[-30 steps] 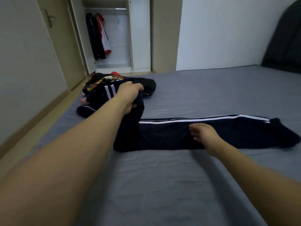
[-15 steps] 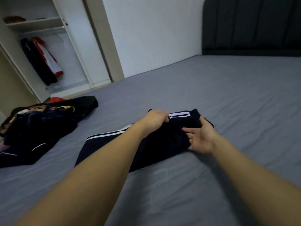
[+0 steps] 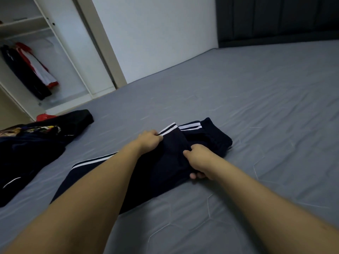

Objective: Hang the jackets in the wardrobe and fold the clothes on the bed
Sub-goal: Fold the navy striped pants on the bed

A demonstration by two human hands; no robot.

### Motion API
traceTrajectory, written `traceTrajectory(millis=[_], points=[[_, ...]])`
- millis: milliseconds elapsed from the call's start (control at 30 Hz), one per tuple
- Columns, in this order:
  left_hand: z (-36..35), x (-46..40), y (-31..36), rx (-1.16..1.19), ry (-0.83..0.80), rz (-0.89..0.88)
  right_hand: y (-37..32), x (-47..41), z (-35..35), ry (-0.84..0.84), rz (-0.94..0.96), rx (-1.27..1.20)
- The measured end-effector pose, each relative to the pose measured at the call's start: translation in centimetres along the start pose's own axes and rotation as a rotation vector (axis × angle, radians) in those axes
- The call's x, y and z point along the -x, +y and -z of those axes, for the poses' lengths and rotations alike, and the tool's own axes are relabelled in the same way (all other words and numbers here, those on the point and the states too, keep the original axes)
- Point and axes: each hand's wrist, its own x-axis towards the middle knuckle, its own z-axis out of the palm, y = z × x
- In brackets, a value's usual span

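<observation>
Hands: left hand (image 3: 149, 139) and right hand (image 3: 199, 158) pinch folded track pants (image 3: 170, 162) mid-bed; align striped edges before pressing flat.

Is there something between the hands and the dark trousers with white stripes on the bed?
Nothing visible. The left hand and the right hand both grip the folded trousers directly on the bed.

Dim, cool, even light fills the room, brightest on the white wall (image 3: 157, 33) and falling off toward the dark headboard (image 3: 275, 17) to its right. Soft shadows lie under both forearms on the grey bed (image 3: 256, 110). Wide-angle distortion bends lines left of the wall; detail is soft throughout.
</observation>
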Motion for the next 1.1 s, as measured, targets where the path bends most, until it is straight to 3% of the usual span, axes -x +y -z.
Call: traceTrajectory(millis=[100, 200, 300, 433, 500, 567, 633, 733, 833, 933, 1033, 1100], points=[[0.4, -0.9, 0.8, -0.06, 0.007, -0.049, 0.1, -0.3, 1.3, 0.143, 0.222, 0.314], [1.2, -1.3, 3.2, -0.024, 0.159, -0.15, -0.2, -0.5, 3.2, 0.323, 0.276, 0.344], [0.2, -1.8, 6.0, -0.097, 0.319, -0.226, 0.7, -0.9, 5.3, 0.47, 0.228, 0.408], [-4.6, -1.4, 6.3, -0.279, 0.153, -0.16, 2.9, -1.2, 5.9, 0.543, 0.046, 0.563], [-5.8, -0.3, 4.7, -0.236, 0.197, -0.163, 3.3, -1.2, 4.9, 0.723, 0.179, 0.582], [-6.4, 1.7, 2.2, -0.177, 0.247, -0.184, 3.5, -1.5, 3.6, 0.88, 0.473, 0.66], [-6.3, 5.1, -1.3, -0.22, 0.227, -0.221, 4.1, -2.3, 1.8, 0.801, 0.66, 0.779], [-5.2, 9.7, -7.4, -0.38, 0.162, -0.228, 6.2, -3.7, 0.0, 0.62, 0.618, 1.003], [-3.1, 11.4, -12.1, -0.409, 0.166, -0.099, 6.8, -4.2, -0.2, 0.608, 0.591, 1.059], [-0.8, 12.0, -16.1, -0.4, 0.181, 0.137, 5.5, -3.6, -1.0, 0.586, 0.485, 1.118], [1.0, 12.5, -19.3, -0.145, 0.224, 0.374, 3.4, -1.6, -4.2, 0.496, 0.468, 1.026], [2.8, 12.4, -20.2, 0.334, 0.333, 0.527, 2.1, 0.1, -7.6, 0.312, 0.59, 0.931]])
